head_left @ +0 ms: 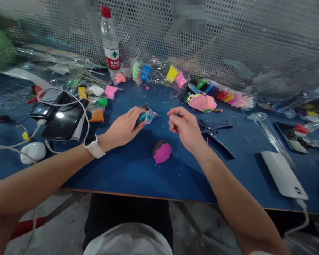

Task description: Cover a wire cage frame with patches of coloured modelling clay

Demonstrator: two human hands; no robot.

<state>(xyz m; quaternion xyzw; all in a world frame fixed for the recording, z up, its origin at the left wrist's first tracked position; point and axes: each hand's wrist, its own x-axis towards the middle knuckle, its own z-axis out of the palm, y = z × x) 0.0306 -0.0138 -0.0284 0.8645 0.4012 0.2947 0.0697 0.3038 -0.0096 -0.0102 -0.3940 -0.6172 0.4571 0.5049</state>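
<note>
My left hand (pixel 123 126), with a watch on its wrist, is closed round a small plastic bag of teal clay (pixel 141 118). The bag's crinkled open end points right, towards my other hand. My right hand (pixel 184 126) is raised over the table with its fingers curled in a pinch. A dark teal bit shows at its fingers, too small to make out. Between and below the hands sits a magenta and dark grey clay lump (pixel 162 152), touched by neither. Black-handled pliers or scissors (pixel 215 136) lie open just right of my right hand.
A pink clay figure (pixel 202 102) and a row of coloured clay sticks (pixel 225 96) lie at the back right. A water bottle (pixel 111 49) stands by the mesh panel. Phones (pixel 65 118) and cables lie left; a white power bank (pixel 284 175) lies near the right front edge.
</note>
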